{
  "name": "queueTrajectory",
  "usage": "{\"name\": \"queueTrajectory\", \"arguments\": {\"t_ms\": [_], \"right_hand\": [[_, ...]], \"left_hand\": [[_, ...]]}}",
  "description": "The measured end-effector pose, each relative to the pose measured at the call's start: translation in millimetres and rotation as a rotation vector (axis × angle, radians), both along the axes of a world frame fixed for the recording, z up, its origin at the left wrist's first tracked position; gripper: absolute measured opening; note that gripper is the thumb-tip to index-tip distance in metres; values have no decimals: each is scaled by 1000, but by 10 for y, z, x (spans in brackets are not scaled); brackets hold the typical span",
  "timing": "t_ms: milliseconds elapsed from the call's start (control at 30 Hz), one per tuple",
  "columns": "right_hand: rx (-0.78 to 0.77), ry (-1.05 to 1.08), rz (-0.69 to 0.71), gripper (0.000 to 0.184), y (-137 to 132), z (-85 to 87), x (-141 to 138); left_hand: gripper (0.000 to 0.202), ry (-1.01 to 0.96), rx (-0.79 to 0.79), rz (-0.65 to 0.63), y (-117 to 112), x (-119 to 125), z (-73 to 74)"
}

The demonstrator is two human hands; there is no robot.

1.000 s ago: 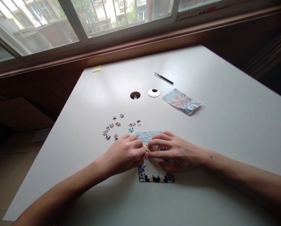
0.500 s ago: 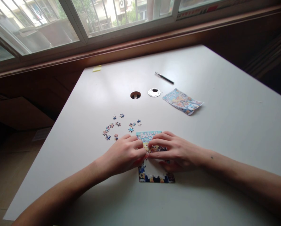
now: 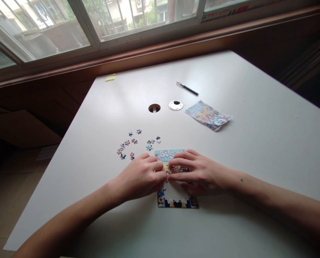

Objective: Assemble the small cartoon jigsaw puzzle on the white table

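A colourful jigsaw puzzle lies flat on the white table in front of me, with a pale, piece-free area in its lower middle. My left hand is closed at the puzzle's left side, thumb and index finger pinched on a small puzzle piece that is mostly covered. From the right, my right hand reaches over the puzzle with its fingers apart. Its index fingertip touches down beside the left fingertips. Both hands hide parts of the puzzle's middle and edges.
Several loose puzzle pieces are scattered beyond my left hand. Farther back are a round hole in the table, a silver cap, a black pen and a creased picture sheet. Yellow tape sticks near the far-left corner.
Hardly anything differs. Both hands stay at the same spot on the puzzle, with only a very slight shift of the fingers.
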State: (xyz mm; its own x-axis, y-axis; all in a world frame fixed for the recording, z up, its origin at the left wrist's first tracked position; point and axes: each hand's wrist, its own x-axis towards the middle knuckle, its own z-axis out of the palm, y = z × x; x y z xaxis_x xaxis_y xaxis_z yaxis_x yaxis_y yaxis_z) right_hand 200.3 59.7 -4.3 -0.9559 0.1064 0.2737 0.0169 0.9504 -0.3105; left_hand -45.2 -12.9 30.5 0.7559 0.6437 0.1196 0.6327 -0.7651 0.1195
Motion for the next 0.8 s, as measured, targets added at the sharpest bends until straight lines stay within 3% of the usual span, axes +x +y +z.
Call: {"name": "queueTrajectory", "arguments": {"t_ms": [267,467,800], "right_hand": [[-6,12,3,40,7,-27,-8],[-12,27,5,43,3,-23,-11],[-6,14,5,39,-3,6,-19]], "left_hand": [[13,162,22,-16,-109,40,126],[15,215,-49,28,-189,57,189],[21,91,-186,43,-4,-72,170]]}}
